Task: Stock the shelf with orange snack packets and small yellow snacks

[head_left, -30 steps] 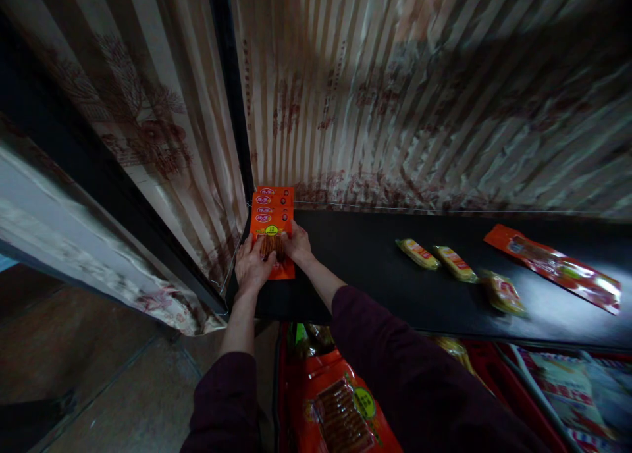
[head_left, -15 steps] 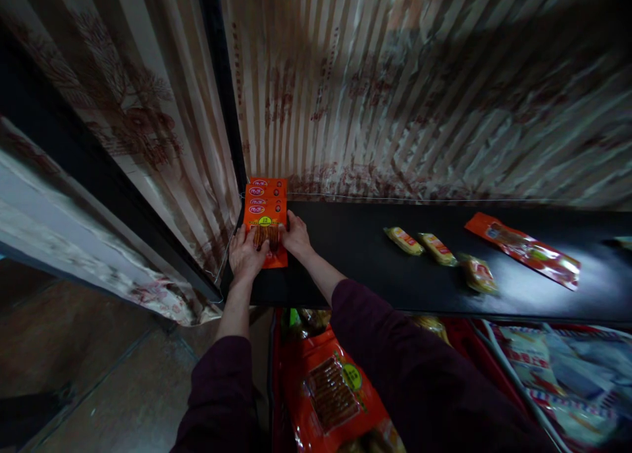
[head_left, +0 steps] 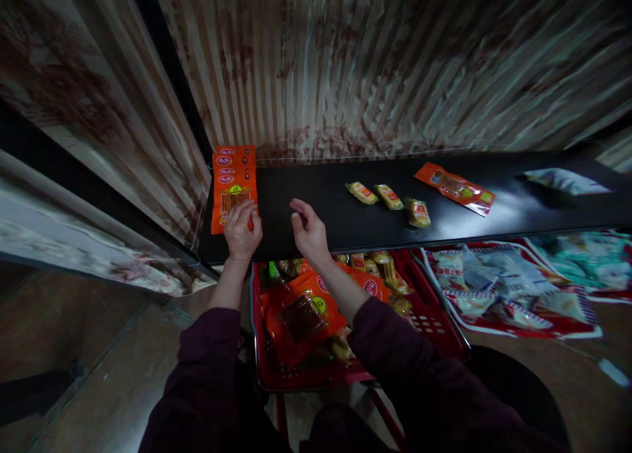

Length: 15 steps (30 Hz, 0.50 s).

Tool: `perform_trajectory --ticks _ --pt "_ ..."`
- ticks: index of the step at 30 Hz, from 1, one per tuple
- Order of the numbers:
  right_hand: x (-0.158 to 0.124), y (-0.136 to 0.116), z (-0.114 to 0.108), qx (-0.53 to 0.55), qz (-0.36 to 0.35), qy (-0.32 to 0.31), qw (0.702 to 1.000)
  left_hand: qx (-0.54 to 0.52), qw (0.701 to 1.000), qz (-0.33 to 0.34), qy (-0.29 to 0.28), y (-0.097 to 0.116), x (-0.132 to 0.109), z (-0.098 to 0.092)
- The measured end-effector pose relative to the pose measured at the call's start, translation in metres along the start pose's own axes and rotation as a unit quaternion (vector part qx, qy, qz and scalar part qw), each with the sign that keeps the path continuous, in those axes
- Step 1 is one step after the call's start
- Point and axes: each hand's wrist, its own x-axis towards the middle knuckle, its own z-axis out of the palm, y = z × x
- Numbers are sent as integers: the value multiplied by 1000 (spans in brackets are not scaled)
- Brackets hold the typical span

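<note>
A row of overlapping orange snack packets (head_left: 233, 183) lies at the left end of a black shelf (head_left: 345, 226), against a striped wall. My left hand (head_left: 241, 230) rests at the near corner of the front packet, fingers curled, touching its lower edge. My right hand (head_left: 309, 229) hovers over the bare shelf to the right of the packets, fingers loosely bent and apart, holding nothing. Both sleeves are dark maroon.
Three small yellow snack bars (head_left: 388, 199) and a long orange packet (head_left: 454, 188) lie further right on the shelf. A red basket (head_left: 434, 321) full of orange packets stands below my arms. Printed bags (head_left: 498, 295) lie on the floor to the right.
My right hand has let go of the front orange packet and drawn back to the right. My left hand slid to the packet's near corner. The view tilted down, showing the basket.
</note>
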Motion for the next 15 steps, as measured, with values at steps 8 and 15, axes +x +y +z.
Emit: perform_trajectory --ticks 8,15 --pt "-60 12 -29 20 27 21 999 -62 981 112 -147 62 -70 5" --pt "-106 34 -34 -46 102 -14 994 11 914 81 -396 86 -128 13"
